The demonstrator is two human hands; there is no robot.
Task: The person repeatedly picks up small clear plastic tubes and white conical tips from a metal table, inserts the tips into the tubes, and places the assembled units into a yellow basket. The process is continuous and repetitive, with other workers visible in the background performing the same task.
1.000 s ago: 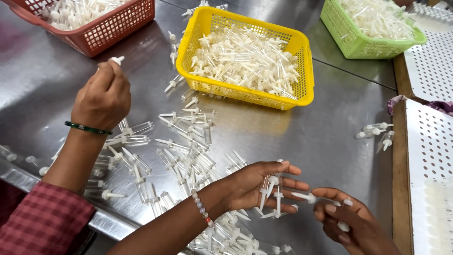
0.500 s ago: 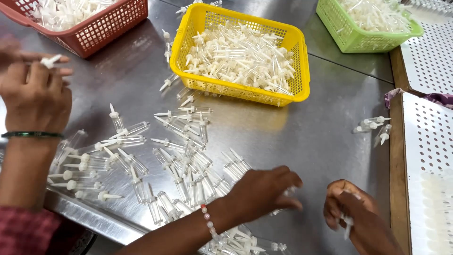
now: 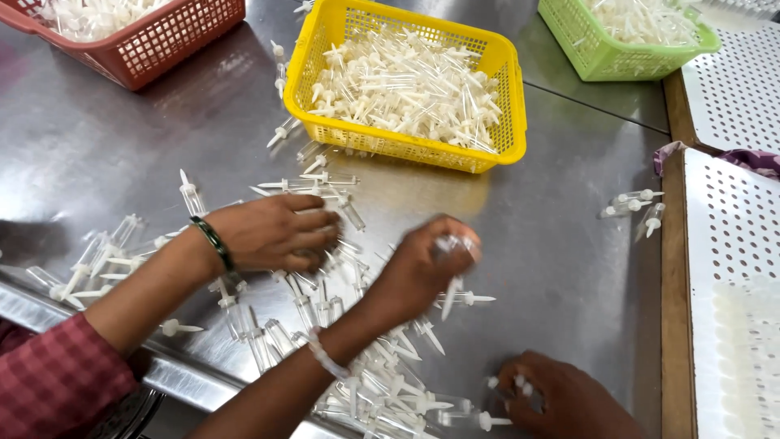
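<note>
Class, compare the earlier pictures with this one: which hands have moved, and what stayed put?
The co-worker's hand with the green bangle dropped from the left onto the loose white plastic pieces. The left hand rose from the table edge, its grip closed on some pieces. The right hand and the yellow basket stayed.

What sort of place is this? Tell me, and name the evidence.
Probably a small factory sorting bench: small white plastic tube parts lie loose on a stainless-steel table, more fill a yellow plastic mesh basket, and a white perforated tray sits alongside.
</note>
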